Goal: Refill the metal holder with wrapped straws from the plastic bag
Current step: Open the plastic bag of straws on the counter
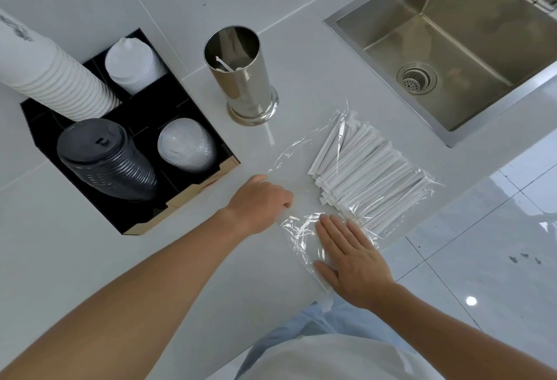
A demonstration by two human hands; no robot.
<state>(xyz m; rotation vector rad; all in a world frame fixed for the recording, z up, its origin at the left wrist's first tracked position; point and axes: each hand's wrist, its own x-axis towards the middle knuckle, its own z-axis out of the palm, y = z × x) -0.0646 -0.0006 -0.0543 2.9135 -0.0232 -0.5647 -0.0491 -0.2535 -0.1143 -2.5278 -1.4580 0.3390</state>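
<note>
A shiny metal holder (244, 78) stands upright on the white counter, with only a couple of wrapped straws inside. To its lower right lies a clear plastic bag (297, 159) holding a pile of white wrapped straws (361, 174). My left hand (260, 201) rests at the bag's left edge with its fingers curled under; whether it pinches the plastic is hidden. My right hand (351, 254) lies flat, fingers spread, pressing on the bag's crumpled open end near the counter's front edge.
A black organiser (193, 195) at the left holds stacked white cups (57, 78), black lids (105, 156) and clear lids (185, 146). A steel sink (458, 39) is set into the counter at the upper right. Tiled floor (482, 244) shows beyond the counter edge.
</note>
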